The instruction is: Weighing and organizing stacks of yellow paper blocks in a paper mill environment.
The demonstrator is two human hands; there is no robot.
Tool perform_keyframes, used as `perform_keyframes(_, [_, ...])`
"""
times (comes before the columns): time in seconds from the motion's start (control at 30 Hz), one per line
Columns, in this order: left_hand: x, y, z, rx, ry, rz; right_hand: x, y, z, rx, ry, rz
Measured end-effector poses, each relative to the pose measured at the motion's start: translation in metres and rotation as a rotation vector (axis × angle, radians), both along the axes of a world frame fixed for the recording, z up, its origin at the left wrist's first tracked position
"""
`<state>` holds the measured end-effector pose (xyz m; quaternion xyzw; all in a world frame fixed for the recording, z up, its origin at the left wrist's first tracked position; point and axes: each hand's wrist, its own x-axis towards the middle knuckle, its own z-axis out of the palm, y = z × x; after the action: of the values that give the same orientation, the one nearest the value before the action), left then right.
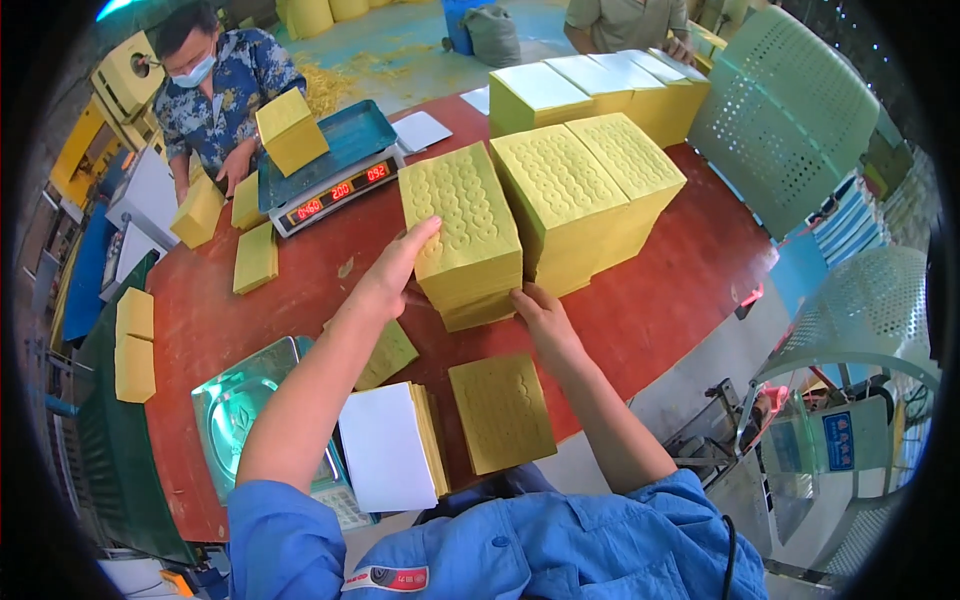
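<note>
A tall stack of yellow embossed paper (465,225) stands on the red table in front of me. My left hand (398,270) presses against its left side, thumb up on the top edge. Low on the near right corner, the fingers of my right hand (545,320) take hold of the same stack. Two more yellow paper stacks (570,190) stand close to its right. Nearer to me lie a flat yellow paper bundle (502,412) and a bundle with a white top sheet (390,447). Another yellow bundle (388,355) is partly hidden by my left forearm.
A small scale (215,400) sits left of my forearm on the red table (640,340). Farther off, a larger scale (345,160) with a lit display carries a yellow block. One person handles paper at the far left, another stands behind white-topped stacks (540,85). Perforated metal chairs (790,110) flank the right edge.
</note>
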<state>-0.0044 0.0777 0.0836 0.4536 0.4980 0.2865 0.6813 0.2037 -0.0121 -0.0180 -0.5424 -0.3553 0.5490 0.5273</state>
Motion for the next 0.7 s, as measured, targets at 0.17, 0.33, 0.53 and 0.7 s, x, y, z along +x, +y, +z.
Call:
perform_keyframes(0.17, [0.016, 0.001, 0.009, -0.03, 0.025, -0.001, 0.012, 0.005, -0.001, 0.027, -0.049, 0.041])
perform_keyframes(0.33, [0.003, 0.007, -0.006, -0.059, -0.074, 0.093, 0.013, -0.007, 0.012, 0.189, -0.305, 0.012])
perform_keyframes(0.53, [-0.013, 0.006, -0.072, -0.011, -0.379, 0.339, 0.013, -0.011, 0.039, 0.488, -0.692, 0.042])
perform_keyframes(0.7, [0.019, 0.0, -0.085, -0.098, -0.356, 0.454, 0.039, -0.014, 0.045, 0.491, -0.65, 0.076])
